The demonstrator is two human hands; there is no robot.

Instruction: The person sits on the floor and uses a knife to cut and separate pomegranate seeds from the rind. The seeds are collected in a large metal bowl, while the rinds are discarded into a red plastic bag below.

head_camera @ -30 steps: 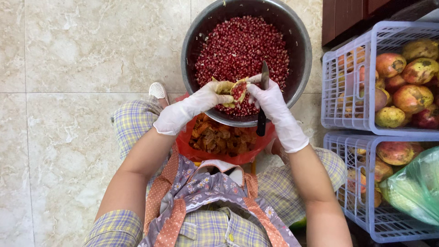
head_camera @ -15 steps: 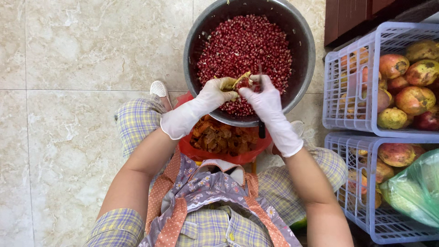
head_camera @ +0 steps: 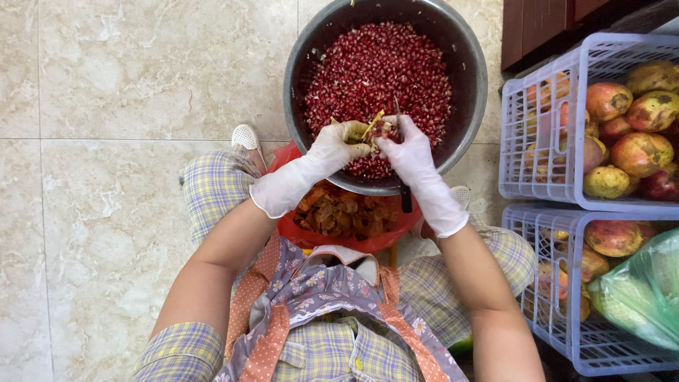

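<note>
Gloved hands [head_camera: 375, 152] split pomegranate [head_camera: 375, 131] over bowl [head_camera: 472, 106].

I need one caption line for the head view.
Gloved left hand and right hand break a pomegranate piece over a bowl of seeds.

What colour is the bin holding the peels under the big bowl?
Red, as far as its rim shows; the bin is clearest in the head view.
</note>
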